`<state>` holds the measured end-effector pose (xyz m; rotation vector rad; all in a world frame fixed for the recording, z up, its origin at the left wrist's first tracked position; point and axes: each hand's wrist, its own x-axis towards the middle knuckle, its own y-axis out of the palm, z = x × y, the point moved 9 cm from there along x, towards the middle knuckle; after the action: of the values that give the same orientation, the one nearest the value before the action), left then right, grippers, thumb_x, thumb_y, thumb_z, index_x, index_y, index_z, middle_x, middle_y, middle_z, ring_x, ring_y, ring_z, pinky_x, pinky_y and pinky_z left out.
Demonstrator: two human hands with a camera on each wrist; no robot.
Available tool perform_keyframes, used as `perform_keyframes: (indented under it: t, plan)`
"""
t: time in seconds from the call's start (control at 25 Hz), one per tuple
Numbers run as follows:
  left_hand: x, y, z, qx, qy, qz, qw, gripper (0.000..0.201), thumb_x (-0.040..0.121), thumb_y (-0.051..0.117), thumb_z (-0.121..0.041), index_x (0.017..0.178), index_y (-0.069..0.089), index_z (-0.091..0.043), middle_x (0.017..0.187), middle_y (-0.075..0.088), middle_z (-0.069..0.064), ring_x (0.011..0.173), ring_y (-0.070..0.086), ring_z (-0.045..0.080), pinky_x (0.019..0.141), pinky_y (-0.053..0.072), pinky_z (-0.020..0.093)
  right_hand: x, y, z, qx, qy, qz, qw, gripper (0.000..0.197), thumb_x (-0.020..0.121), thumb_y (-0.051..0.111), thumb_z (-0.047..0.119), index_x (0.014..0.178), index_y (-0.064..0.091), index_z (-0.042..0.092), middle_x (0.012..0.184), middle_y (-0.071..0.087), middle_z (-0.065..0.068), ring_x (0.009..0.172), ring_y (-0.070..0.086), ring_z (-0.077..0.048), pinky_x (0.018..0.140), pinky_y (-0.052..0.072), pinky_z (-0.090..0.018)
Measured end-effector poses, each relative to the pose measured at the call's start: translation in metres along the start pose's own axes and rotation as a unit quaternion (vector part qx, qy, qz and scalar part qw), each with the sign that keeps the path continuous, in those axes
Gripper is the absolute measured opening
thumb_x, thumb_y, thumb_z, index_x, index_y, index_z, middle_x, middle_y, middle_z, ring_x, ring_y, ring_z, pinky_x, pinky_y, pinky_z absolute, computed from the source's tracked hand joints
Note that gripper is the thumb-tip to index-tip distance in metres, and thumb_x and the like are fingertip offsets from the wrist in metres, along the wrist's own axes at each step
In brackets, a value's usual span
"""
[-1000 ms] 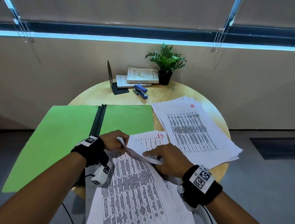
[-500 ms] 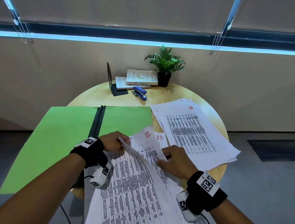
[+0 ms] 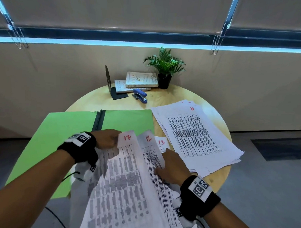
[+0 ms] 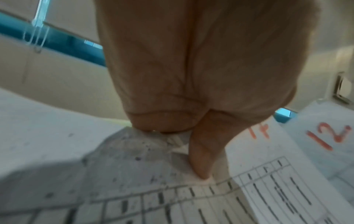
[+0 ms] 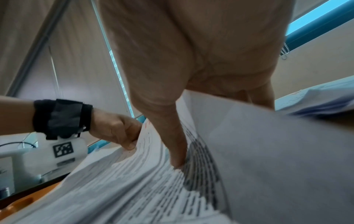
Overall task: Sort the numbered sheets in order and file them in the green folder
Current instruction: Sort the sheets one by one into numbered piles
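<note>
The green folder [image 3: 59, 135] lies open on the left of the round table [image 3: 166, 97]. My left hand [image 3: 109, 139] pinches the top left corner of a loose stack of printed sheets, thumb [image 4: 201, 166] on top. Sheet 17 [image 3: 126, 164] leads the fan, sheet 12 [image 3: 149, 144] sits to its right and sheet 13 [image 3: 162, 142] lies flat below. My right hand [image 3: 171, 166] pinches the right edge of sheet 12, with its thumb [image 5: 178, 144] on the print and its fingers behind the sheet. A separate pile with sheet 11 [image 3: 193, 133] on top lies to the right.
At the back of the table stand a black bookend [image 3: 109, 79], two stacked books [image 3: 141, 79], a blue stapler [image 3: 141, 95] and a potted plant [image 3: 165, 66]. The right pile overhangs the table's rim. Grey floor lies beyond.
The sheets have fanned out: sheet 17 now shows at the top left, and sheet 12 has slid right over sheet 13. My right hand has shifted right along the edges.
</note>
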<state>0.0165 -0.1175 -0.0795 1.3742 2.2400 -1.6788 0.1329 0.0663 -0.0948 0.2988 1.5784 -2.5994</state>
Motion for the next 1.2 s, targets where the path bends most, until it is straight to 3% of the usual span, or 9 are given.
perform_keyframes:
  t: [0.16, 0.28, 0.4, 0.52, 0.6, 0.72, 0.88, 1.04, 1.2]
  plan:
    - [0.004, -0.017, 0.042, 0.147, -0.095, 0.004, 0.984, 0.011, 0.093, 0.045, -0.009, 0.104, 0.045, -0.011, 0.122, 0.059, 0.015, 0.093, 0.052, 0.025, 0.082, 0.043, 0.034, -0.001, -0.002, 0.007, -0.047, -0.007, -0.013, 0.999, 0.043, 0.082, 0.074, 0.034, 0.117, 0.058, 0.014, 0.114, 0.058, -0.004, 0.11, 0.054, -0.022, 0.086, 0.041, -0.03]
    - [0.006, -0.018, 0.053, 0.155, -0.153, -0.053, 0.975, 0.033, 0.088, 0.057, -0.013, 0.118, 0.043, -0.012, 0.122, 0.057, 0.01, 0.103, 0.056, 0.026, 0.085, 0.046, 0.035, -0.003, -0.004, 0.012, -0.073, -0.018, -0.018, 0.997, 0.042, 0.085, 0.071, 0.033, 0.119, 0.056, 0.014, 0.116, 0.061, -0.004, 0.109, 0.057, -0.022, 0.088, 0.042, -0.03]
    - [0.01, -0.02, 0.014, 0.146, -0.056, -0.173, 0.972, 0.059, 0.08, 0.068, -0.015, 0.132, 0.041, -0.017, 0.131, 0.047, 0.0, 0.116, 0.049, 0.02, 0.099, 0.044, 0.038, -0.003, -0.005, 0.014, -0.083, -0.021, -0.024, 0.996, 0.039, 0.085, 0.069, 0.031, 0.119, 0.056, 0.015, 0.115, 0.06, -0.003, 0.108, 0.057, -0.023, 0.091, 0.043, -0.033]
    - [0.014, -0.007, -0.042, -0.047, 0.093, -0.19, 0.976, 0.068, 0.075, 0.078, -0.012, 0.134, 0.045, -0.022, 0.126, 0.046, -0.015, 0.101, 0.056, 0.009, 0.084, 0.049, 0.025, -0.004, 0.001, 0.019, -0.118, -0.034, -0.027, 0.992, 0.033, 0.085, 0.067, 0.025, 0.116, 0.056, 0.019, 0.11, 0.058, -0.001, 0.106, 0.058, -0.024, 0.093, 0.042, -0.036]
    - [0.019, 0.001, -0.057, -0.121, 0.128, -0.206, 0.963, 0.05, 0.07, 0.08, -0.001, 0.115, 0.061, -0.013, 0.107, 0.058, -0.019, 0.083, 0.06, 0.0, 0.069, 0.049, 0.017, -0.009, 0.007, 0.026, -0.112, -0.06, -0.002, 0.992, 0.04, 0.084, 0.068, 0.035, 0.118, 0.055, 0.02, 0.112, 0.056, -0.001, 0.108, 0.056, -0.023, 0.093, 0.04, -0.038]
    - [0.023, 0.011, -0.051, -0.123, 0.086, -0.22, 0.964, 0.021, 0.068, 0.072, 0.01, 0.082, 0.071, -0.006, 0.081, 0.07, -0.003, 0.073, 0.065, 0.003, 0.064, 0.052, 0.022, -0.016, -0.002, 0.027, 0.072, -0.052, 0.084, 0.993, 0.075, 0.073, 0.055, 0.08, 0.123, 0.063, 0.025, 0.13, 0.061, 0.005, 0.116, 0.059, -0.018, 0.099, 0.044, -0.037]
    - [0.025, 0.02, -0.036, -0.101, 0.01, -0.199, 0.975, 0.024, 0.07, 0.071, 0.003, 0.085, 0.072, -0.016, 0.082, 0.071, 0.0, 0.071, 0.065, 0.012, 0.061, 0.049, 0.014, 0.03, -0.064, -0.014, 0.129, 0.012, -0.091, 0.987, 0.034, 0.095, 0.059, 0.041, 0.097, 0.074, 0.01, 0.102, 0.074, -0.005, 0.091, 0.071, -0.021, 0.085, 0.053, -0.03]
    - [0.026, 0.02, -0.037, -0.172, 0.071, -0.21, 0.96, 0.026, 0.066, 0.062, 0.004, 0.062, 0.066, -0.021, 0.081, 0.071, 0.007, 0.079, 0.066, 0.021, 0.075, 0.055, 0.04, 0.072, -0.048, -0.046, 0.058, 0.08, -0.026, 0.995, 0.053, 0.072, 0.084, 0.032, 0.114, 0.063, 0.007, 0.108, 0.068, -0.007, 0.104, 0.063, -0.023, 0.092, 0.048, -0.03]
    - [0.03, 0.024, -0.038, -0.157, 0.071, -0.207, 0.963, 0.015, 0.062, 0.054, -0.001, 0.069, 0.063, -0.01, 0.084, 0.069, 0.016, 0.068, 0.06, 0.018, 0.067, 0.055, 0.035, 0.083, -0.049, -0.056, 0.132, 0.104, -0.042, 0.985, 0.048, 0.066, 0.089, 0.023, 0.107, 0.066, 0.013, 0.101, 0.066, -0.004, 0.095, 0.065, -0.019, 0.086, 0.051, -0.027]
